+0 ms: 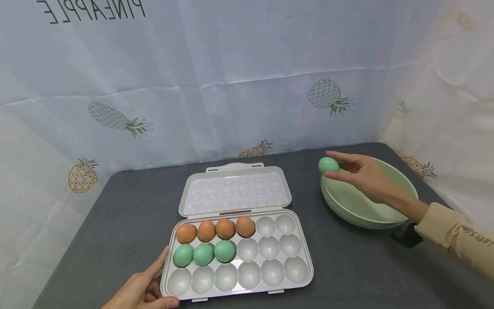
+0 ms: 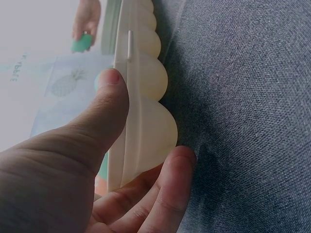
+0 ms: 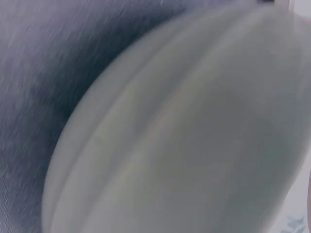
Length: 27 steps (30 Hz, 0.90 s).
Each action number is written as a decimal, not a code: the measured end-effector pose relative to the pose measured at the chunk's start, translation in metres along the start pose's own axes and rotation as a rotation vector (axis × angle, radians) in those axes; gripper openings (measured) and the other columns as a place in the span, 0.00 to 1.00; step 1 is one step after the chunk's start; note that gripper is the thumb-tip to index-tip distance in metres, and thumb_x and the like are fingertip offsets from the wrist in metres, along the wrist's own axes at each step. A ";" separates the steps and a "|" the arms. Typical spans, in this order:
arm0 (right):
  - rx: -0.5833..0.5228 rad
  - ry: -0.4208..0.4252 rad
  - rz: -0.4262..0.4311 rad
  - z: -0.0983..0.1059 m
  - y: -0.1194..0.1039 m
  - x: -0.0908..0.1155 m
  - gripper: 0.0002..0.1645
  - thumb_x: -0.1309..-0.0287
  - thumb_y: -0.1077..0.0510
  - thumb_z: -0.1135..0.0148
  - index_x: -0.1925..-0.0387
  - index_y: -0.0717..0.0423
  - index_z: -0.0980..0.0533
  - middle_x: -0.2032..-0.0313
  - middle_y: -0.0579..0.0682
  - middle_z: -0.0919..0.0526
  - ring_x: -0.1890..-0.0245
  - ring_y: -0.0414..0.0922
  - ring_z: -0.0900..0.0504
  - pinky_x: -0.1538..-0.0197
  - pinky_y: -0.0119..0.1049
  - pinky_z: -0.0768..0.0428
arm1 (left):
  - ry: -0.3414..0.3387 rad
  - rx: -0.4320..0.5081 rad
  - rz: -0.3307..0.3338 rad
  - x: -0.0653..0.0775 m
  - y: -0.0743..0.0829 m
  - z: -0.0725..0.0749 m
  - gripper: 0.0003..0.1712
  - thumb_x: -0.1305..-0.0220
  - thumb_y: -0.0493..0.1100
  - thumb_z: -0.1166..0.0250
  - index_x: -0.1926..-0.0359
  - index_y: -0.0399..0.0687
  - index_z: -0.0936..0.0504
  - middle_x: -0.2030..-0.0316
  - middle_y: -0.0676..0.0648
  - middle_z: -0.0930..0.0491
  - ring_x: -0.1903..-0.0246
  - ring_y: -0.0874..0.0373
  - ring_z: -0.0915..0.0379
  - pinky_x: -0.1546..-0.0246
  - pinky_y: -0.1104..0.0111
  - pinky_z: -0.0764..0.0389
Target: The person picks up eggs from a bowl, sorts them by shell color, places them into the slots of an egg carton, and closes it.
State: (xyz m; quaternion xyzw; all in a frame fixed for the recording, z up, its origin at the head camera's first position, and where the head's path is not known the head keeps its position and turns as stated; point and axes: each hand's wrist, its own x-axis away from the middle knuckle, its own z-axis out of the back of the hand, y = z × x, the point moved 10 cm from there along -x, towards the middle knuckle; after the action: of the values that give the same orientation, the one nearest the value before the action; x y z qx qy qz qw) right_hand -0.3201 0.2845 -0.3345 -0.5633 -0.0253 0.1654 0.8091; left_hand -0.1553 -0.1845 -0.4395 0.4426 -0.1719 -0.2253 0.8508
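My right hand (image 1: 360,174) pinches a green egg (image 1: 328,165) between thumb and fingertips, above the left rim of a pale green bowl (image 1: 403,182). A white plastic egg box (image 1: 247,292) lies with its lid folded back. Several brown eggs (image 1: 225,228) fill the left part of its back row. Three green eggs (image 1: 203,254) sit in the middle row from the left, while the front row's cups hold nothing. At the front left corner my left hand (image 1: 140,285) grips the box, thumb at the rim (image 2: 118,141) and fingers around the side.
The bowl appears stacked on others, their rims (image 3: 131,160) filling the right wrist view. The open lid (image 1: 235,191) reaches back over the dark grey tabletop (image 1: 135,214). Behind hangs a white curtain (image 1: 231,111) with pineapple prints.
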 end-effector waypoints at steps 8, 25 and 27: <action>-0.280 0.023 0.093 -0.028 -0.016 -0.006 0.26 0.40 0.73 0.33 0.43 0.51 0.18 0.47 0.36 0.16 0.49 0.31 0.15 0.52 0.25 0.15 | -0.001 0.004 -0.004 0.000 -0.001 0.000 0.62 0.36 0.38 0.28 0.25 0.19 0.67 0.54 0.51 0.17 0.71 0.74 0.19 0.76 0.69 0.14; -0.276 -0.164 0.103 -0.154 -0.036 0.016 0.32 0.52 0.70 0.23 0.43 0.73 0.22 0.48 0.54 0.14 0.54 0.38 0.11 0.47 0.35 0.13 | 0.016 -0.026 -0.066 0.000 0.002 0.001 0.61 0.37 0.36 0.27 0.25 0.19 0.66 0.56 0.47 0.16 0.72 0.75 0.20 0.77 0.69 0.15; -0.265 -0.195 0.127 -0.169 -0.039 0.021 0.31 0.53 0.69 0.21 0.45 0.71 0.20 0.47 0.60 0.16 0.53 0.36 0.13 0.45 0.35 0.14 | 0.015 -0.030 -0.060 0.000 0.002 0.001 0.61 0.37 0.37 0.27 0.25 0.19 0.65 0.56 0.47 0.16 0.72 0.75 0.20 0.77 0.70 0.15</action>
State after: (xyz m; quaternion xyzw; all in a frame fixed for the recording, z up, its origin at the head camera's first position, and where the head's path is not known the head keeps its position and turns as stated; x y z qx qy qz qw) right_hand -0.2525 0.1259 -0.3636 -0.6469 -0.0893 0.2652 0.7094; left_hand -0.1557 -0.1840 -0.4375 0.4366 -0.1485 -0.2500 0.8514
